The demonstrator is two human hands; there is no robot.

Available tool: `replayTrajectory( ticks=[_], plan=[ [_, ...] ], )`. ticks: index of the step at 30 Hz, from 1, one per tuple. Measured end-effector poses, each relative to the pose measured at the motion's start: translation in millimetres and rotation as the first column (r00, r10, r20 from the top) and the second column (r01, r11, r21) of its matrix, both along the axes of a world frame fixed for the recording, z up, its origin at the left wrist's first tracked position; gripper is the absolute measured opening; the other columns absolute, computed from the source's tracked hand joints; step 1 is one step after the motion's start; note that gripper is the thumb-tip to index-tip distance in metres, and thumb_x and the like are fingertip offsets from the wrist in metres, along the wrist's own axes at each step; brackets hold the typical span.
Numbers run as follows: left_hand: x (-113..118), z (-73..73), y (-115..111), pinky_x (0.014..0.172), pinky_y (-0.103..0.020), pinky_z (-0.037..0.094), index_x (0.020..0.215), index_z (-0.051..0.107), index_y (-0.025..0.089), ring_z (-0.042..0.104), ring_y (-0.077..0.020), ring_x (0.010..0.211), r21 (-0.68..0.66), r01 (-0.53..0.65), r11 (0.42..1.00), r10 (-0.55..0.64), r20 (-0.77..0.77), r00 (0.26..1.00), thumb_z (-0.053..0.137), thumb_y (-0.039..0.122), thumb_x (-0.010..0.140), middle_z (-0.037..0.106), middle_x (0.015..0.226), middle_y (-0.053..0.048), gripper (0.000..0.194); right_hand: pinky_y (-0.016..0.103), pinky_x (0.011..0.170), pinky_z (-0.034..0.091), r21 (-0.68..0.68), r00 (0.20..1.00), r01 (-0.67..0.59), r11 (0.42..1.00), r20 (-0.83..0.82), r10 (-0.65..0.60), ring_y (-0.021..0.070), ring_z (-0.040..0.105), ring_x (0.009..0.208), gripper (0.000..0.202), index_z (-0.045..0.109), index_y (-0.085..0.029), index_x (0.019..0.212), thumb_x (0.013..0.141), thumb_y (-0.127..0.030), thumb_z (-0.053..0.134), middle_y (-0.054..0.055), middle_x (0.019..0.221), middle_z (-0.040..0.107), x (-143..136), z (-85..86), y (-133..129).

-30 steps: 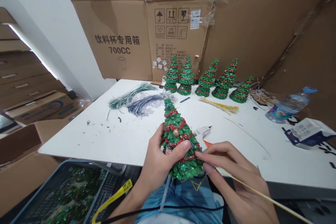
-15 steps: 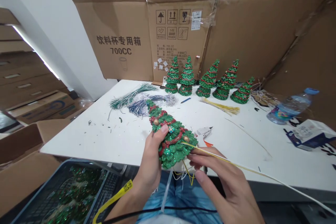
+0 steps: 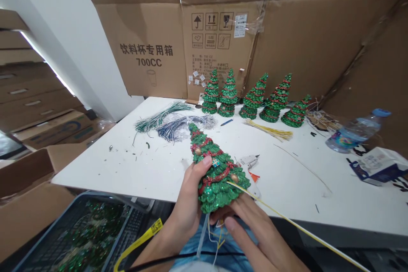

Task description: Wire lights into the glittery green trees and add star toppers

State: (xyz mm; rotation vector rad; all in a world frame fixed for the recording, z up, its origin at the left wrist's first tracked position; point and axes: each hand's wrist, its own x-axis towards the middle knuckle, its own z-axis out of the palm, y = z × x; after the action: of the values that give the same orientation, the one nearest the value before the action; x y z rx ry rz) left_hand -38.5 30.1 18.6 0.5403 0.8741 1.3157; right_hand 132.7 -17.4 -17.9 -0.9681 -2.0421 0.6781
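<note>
A green Christmas tree figurine with red garlands and gold balls is tilted, its tip pointing away from me. My left hand is closed around its left side, thumb on the front. Under the base, my right hand has its fingers bent in, with the fingertips partly hidden; what they pinch I cannot make out. Thin white and yellow wires dangle beside the right thumb. A long yellow-and-white wire runs from the tree's lower front to the lower right.
Several finished-looking trees stand along the cardboard wall. Green, blue and yellow wire bundles lie on the white table, near a glue gun. A bottle stands right; a crate holds green trees.
The tree and my left hand have shifted slightly right and down in view. My right hand has moved left, its fingers now tucked beneath the base, and the dangling wires have shifted.
</note>
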Motion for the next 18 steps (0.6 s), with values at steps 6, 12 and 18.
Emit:
replayTrajectory(
  ticks=[6, 12, 18],
  plan=[
    [-1.6, 2.7, -1.1, 0.077, -0.032, 0.068, 0.103, 0.082, 0.014, 0.082, -0.0259, 0.083, -0.007, 0.016, 1.000, -0.016, 0.036, 0.999, 0.096, 0.051, 0.076, 0.086, 0.096, -0.010, 0.047, 0.042, 0.099, 0.070, -0.185, 0.983, -0.082, 0.979, -0.174, 0.050, 0.0313, 0.082, 0.111, 0.050, 0.062, -0.033, 0.164, 0.114, -0.035, 0.057, 0.014, 0.136, 0.079, -3.3, -7.8, -0.6],
    [-3.2, 5.5, -1.1, 0.079, -0.031, 0.068, 0.099, 0.082, 0.014, 0.083, -0.0278, 0.091, -0.016, -0.022, 1.000, 0.022, -0.007, 1.000, 0.095, 0.053, 0.078, 0.087, 0.095, -0.010, 0.046, 0.039, 0.093, 0.067, -0.203, 0.957, -0.132, 0.970, -0.282, 0.071, 0.0278, 0.077, 0.100, 0.040, 0.068, -0.032, 0.152, 0.112, -0.032, 0.062, 0.013, 0.120, 0.076, -2.8, -0.3, 0.0],
    [-5.1, 6.6, 1.4, 0.075, -0.031, 0.069, 0.102, 0.084, 0.016, 0.085, -0.0294, 0.092, -0.099, -0.092, 0.991, 0.093, 0.005, 0.996, 0.094, 0.054, 0.078, 0.088, 0.098, -0.009, 0.046, 0.028, 0.086, 0.061, -0.193, 0.895, -0.201, 0.960, -0.434, 0.100, 0.0179, 0.074, 0.094, 0.036, 0.071, -0.042, 0.141, 0.114, -0.022, 0.059, 0.004, 0.121, 0.071, -4.3, 12.6, 1.7]
  ],
)
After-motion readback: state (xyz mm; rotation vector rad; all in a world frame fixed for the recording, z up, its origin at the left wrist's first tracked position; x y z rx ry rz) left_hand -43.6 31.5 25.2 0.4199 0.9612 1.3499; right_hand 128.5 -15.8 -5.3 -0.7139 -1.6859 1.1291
